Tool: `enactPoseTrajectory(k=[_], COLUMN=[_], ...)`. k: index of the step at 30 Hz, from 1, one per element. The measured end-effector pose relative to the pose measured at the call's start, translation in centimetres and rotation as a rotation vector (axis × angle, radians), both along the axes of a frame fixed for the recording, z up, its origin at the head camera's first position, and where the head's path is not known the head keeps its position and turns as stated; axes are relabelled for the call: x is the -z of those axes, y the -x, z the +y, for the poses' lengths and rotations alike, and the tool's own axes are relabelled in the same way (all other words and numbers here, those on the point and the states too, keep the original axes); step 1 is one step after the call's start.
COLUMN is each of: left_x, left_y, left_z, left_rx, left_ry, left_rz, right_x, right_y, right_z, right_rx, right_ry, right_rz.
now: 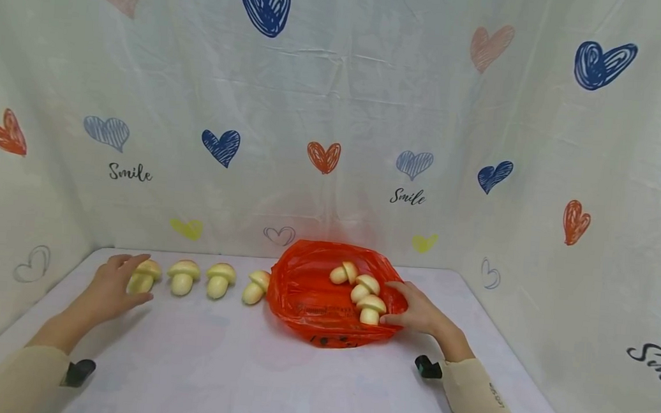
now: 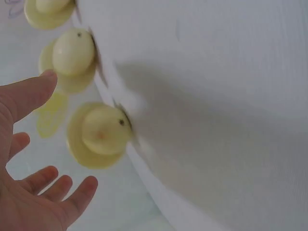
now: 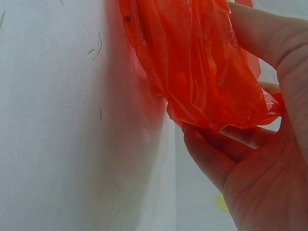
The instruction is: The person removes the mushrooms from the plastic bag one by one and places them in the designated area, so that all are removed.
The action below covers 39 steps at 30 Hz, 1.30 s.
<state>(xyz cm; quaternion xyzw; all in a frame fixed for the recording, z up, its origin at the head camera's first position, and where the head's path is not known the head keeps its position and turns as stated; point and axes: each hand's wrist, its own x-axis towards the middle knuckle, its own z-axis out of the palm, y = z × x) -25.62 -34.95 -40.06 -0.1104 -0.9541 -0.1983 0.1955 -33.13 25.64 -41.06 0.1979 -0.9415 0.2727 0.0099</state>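
Note:
My left hand point(image 1: 111, 284) is at the leftmost mushroom point(image 1: 144, 276), thumb and fingers spread on either side of it. In the left wrist view a gap shows between that hand point(image 2: 38, 192) and the nearest mushroom point(image 2: 103, 134). My right hand point(image 1: 418, 312) grips the right side of a red plastic bag point(image 1: 313, 282); in the right wrist view the fingers point(image 3: 209, 154) curl round its crumpled edge. Inside the bag lie three mushrooms, one of them a pale mushroom point(image 1: 370, 308) close to the right thumb.
Between the left hand and the bag stand a mushroom point(image 1: 183, 277) and another mushroom point(image 1: 220, 280). A tilted mushroom point(image 1: 256, 287) lies against the bag's left side. A white cloth point(image 1: 272, 388) covers the table, and a curtain point(image 1: 337, 104) printed with hearts hangs behind it.

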Motion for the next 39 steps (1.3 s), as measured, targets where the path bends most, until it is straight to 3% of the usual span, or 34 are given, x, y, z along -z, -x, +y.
enactPoseTrajectory(k=[4, 7, 16, 24, 31, 39], left_x=[-0.4, -1.0, -2.2, -2.0, -1.8, -2.1], left_y=[-0.3, -0.5, -0.8, -0.3, 0.1, 0.7], left_z=[1.8, 3.3, 7.7, 11.4, 14.8, 18.9], left_rx=[0.053, 0.071, 0.123, 0.216, 0.260, 0.335], left_ry=[0.011, 0.022, 0.028, 0.044, 0.049, 0.010], left_rz=[0.087, 0.105, 0.092, 0.135, 0.099, 0.110], right_x=[0.1, 0.2, 0.2, 0.1, 0.1, 0.1], right_y=[0.0, 0.0, 0.1, 0.1, 0.1, 0.1], right_z=[-0.1, 0.0, 0.0, 0.0, -0.1, -0.1], right_rx=[0.011, 0.008, 0.008, 0.001, 0.005, 0.015], right_ry=[0.005, 0.005, 0.007, 0.014, 0.010, 0.017], right_rz=[-0.013, -0.006, 0.002, 0.004, -0.008, -0.017])
